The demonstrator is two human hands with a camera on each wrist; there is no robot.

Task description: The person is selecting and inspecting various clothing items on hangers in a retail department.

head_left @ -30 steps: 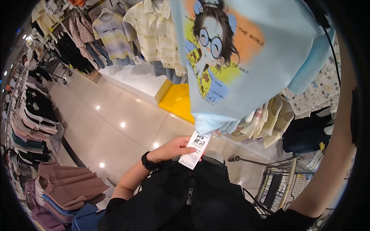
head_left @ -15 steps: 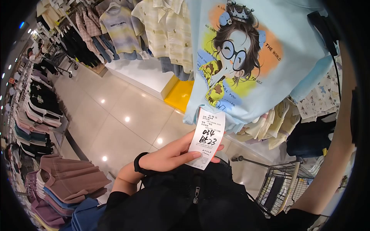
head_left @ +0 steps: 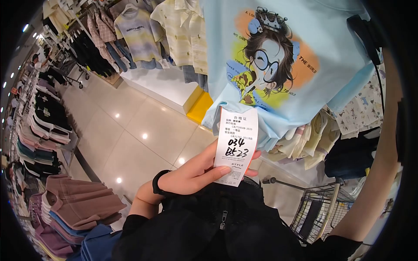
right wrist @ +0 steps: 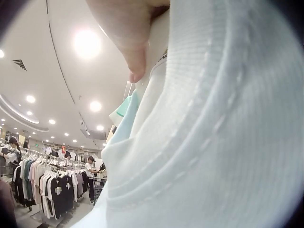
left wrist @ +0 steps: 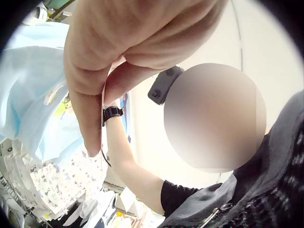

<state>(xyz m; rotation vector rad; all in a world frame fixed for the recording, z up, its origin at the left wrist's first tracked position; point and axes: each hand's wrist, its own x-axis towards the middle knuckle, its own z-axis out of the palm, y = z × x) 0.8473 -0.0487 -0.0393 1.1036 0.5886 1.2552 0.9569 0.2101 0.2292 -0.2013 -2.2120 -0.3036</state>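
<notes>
A light blue T-shirt with a printed girl in glasses and a crown hangs in front of me. My left hand pinches its white hang tag between thumb and fingers, just below the hem. Handwritten "034 B523" shows on the tag's face. In the left wrist view the tag is a thin edge between the fingers. My right hand, outside the head view, grips at the shirt's collar, one finger pointing down beside it; the rest of that hand is cut off or hidden.
Children's clothes, such as a yellow checked shirt, hang on a rack behind. A shopping cart stands at my right. Folded brown tops are stacked at lower left. Black clothes line the left side above a tiled floor.
My left hand has lifted the tag higher and turned its printed face more fully toward the head camera. The shirt's hem has come up and bunched, and its print has shifted right.
</notes>
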